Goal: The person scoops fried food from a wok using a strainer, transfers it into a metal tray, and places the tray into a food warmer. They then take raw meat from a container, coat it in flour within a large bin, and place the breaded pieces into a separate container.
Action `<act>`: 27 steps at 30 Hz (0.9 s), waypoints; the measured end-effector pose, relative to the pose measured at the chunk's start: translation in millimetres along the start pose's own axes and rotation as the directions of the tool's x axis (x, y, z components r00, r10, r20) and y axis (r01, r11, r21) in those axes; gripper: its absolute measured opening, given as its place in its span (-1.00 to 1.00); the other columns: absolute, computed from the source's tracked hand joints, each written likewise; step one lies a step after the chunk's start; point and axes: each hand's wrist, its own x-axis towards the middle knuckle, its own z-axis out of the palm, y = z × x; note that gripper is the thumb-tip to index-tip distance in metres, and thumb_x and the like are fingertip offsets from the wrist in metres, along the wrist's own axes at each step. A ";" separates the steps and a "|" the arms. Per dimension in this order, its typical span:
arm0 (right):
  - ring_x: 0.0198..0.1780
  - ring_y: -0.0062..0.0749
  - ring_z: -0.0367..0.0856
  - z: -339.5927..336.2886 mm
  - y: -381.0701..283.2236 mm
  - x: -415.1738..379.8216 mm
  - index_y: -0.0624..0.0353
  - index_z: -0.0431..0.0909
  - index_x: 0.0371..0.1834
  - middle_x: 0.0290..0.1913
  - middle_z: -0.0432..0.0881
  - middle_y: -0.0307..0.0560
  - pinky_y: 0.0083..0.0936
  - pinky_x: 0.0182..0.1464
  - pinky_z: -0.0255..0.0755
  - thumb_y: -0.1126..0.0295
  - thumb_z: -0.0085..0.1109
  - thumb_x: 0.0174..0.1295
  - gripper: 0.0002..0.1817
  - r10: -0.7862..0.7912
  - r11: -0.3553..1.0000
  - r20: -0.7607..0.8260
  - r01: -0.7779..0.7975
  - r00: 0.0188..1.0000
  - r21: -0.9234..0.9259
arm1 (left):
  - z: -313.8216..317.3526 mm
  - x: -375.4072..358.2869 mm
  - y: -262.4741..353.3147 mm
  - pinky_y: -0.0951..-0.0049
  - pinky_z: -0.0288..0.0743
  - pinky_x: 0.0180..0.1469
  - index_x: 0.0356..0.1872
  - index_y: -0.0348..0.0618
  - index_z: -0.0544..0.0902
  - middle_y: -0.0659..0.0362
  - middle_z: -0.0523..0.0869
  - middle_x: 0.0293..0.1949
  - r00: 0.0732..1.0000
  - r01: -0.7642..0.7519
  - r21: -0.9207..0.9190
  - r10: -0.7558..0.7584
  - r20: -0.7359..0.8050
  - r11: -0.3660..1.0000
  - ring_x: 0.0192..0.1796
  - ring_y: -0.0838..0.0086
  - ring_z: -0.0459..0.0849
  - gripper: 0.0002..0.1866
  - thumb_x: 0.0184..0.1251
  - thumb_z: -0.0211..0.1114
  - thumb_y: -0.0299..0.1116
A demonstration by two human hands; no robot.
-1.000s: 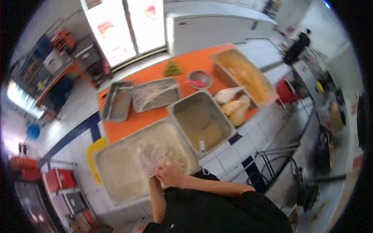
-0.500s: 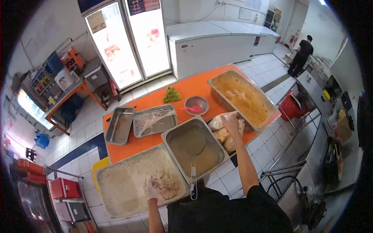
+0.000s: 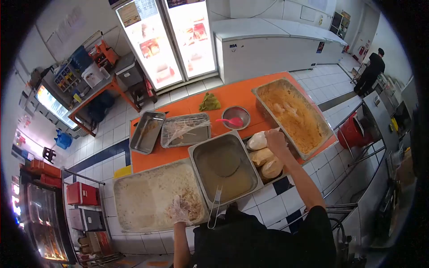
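Observation:
My left hand (image 3: 179,211), in a clear plastic glove, rests at the near right of a wide tray of pale flour (image 3: 147,192). Its fingers lie partly spread against a heap of flour-coated pieces (image 3: 193,206). My right hand (image 3: 277,142) is bent closed at the top of a plastic bag (image 3: 257,141) with whitish contents; its fingertips are partly hidden. Below it, tan-filled bags (image 3: 271,169) sit in a narrow container. Between my hands stands a deep pan of cloudy liquid (image 3: 210,161), a metal-handled utensil (image 3: 216,207) leaning over its near rim.
On the orange table (image 3: 178,105) are a tray of orange-brown crumbs (image 3: 308,129), a metal bowl (image 3: 241,112) with a pink scoop (image 3: 232,121), a green cloth (image 3: 209,102), a plastic-covered tray (image 3: 185,129) and a metal pan (image 3: 145,134). A person (image 3: 372,71) stands far right.
The view has shifted, so the table sits further right and higher in frame. My right hand has moved slightly across the bags toward the crumb tray. My left hand remains at the coated pieces.

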 end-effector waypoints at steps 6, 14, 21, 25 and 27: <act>-0.23 -0.23 0.55 -36.6 15.8 24.2 0.19 0.57 -0.48 -0.36 0.56 -0.10 -0.27 -0.17 0.40 0.53 0.10 0.03 -0.94 -0.170 0.985 -0.270 0.164 0.948 -0.045 | 40.6 -6.0 8.0 0.42 0.45 -0.36 -0.18 -0.02 0.56 0.27 0.56 -0.42 0.999 0.033 0.049 -0.031 -0.036 0.998 -0.36 0.48 0.54 -0.75 0.27 0.29 -0.13; -0.16 -0.26 0.47 -169.4 -38.7 14.2 0.19 0.58 -0.45 -0.30 0.48 -0.12 -0.28 -0.04 0.24 0.52 0.13 -0.05 -0.92 -0.316 0.949 -0.529 0.258 0.788 -0.182 | 62.6 9.9 12.8 0.47 0.52 -0.32 -0.07 -0.10 0.54 0.21 0.62 -0.29 0.985 -0.120 0.211 0.089 0.149 0.970 -0.34 0.50 0.58 -0.72 0.32 0.23 -0.18; -0.22 -0.26 0.49 -287.0 -167.7 -32.3 0.18 0.48 -0.38 -0.26 0.42 -0.09 -0.31 -0.19 0.32 0.51 0.09 0.04 -0.93 -0.342 0.924 -0.687 0.362 0.642 -0.121 | 132.0 -3.8 42.8 0.36 0.48 0.12 0.24 -0.22 0.32 0.09 0.52 0.07 0.626 -0.166 0.231 -0.079 0.776 0.959 0.08 0.40 0.55 -0.55 0.40 0.10 -0.29; -0.41 -0.13 0.41 -277.0 -246.2 -46.5 0.26 0.41 -0.44 -0.44 0.39 -0.05 -0.34 -0.34 0.33 0.52 0.06 0.17 -0.93 -0.211 0.874 -0.727 0.460 0.654 0.160 | 137.3 -13.1 54.0 0.07 0.27 0.32 0.37 -0.02 0.20 0.06 0.39 0.25 0.641 0.415 -0.036 -0.263 0.721 0.909 0.28 0.22 0.39 -0.34 0.35 0.13 0.03; -0.53 -0.14 0.32 -252.9 -284.4 -57.0 0.28 0.34 -0.47 -0.53 0.32 0.02 -0.35 -0.44 0.24 0.48 -0.01 0.28 -0.83 -0.089 0.765 -0.703 0.501 0.706 0.406 | 94.8 -31.1 77.2 0.01 0.23 0.34 0.39 0.00 0.16 0.06 0.33 0.30 0.698 0.416 -0.180 -0.186 0.691 0.891 0.30 0.19 0.36 -0.27 0.30 0.10 0.14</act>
